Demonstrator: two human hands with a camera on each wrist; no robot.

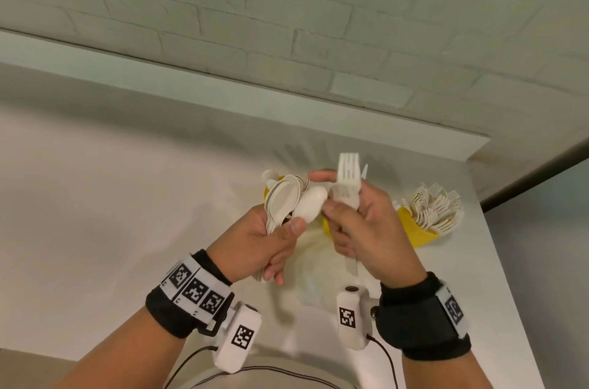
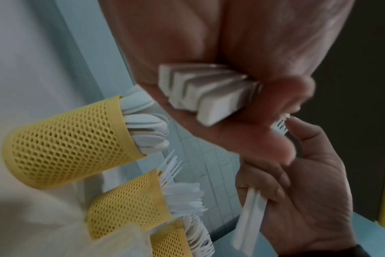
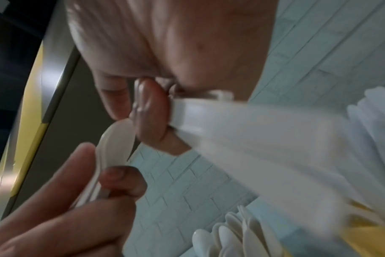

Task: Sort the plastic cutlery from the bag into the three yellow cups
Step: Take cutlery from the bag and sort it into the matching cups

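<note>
My left hand [image 1: 274,239] grips a bundle of white plastic spoons [image 1: 282,199] by the handles; their handle ends [image 2: 207,92] show in my palm. My right hand [image 1: 360,223] grips a stack of white forks [image 1: 348,176], tines up, with the handles [image 2: 248,222] below the fingers. One spoon bowl [image 1: 310,202] sits between the hands, against my right fingertips. Three yellow mesh cups stand behind: one with spoons [image 2: 62,139], one mostly with knives [image 2: 125,203], one with forks [image 1: 417,229]. The translucent bag [image 1: 315,274] lies on the table under my hands.
The white table [image 1: 127,197] runs to a brick wall [image 1: 287,22] at the back. Its right edge [image 1: 510,261] is close to the cup of forks. Wrist cameras and black cables [image 1: 385,353] hang beneath my wrists.
</note>
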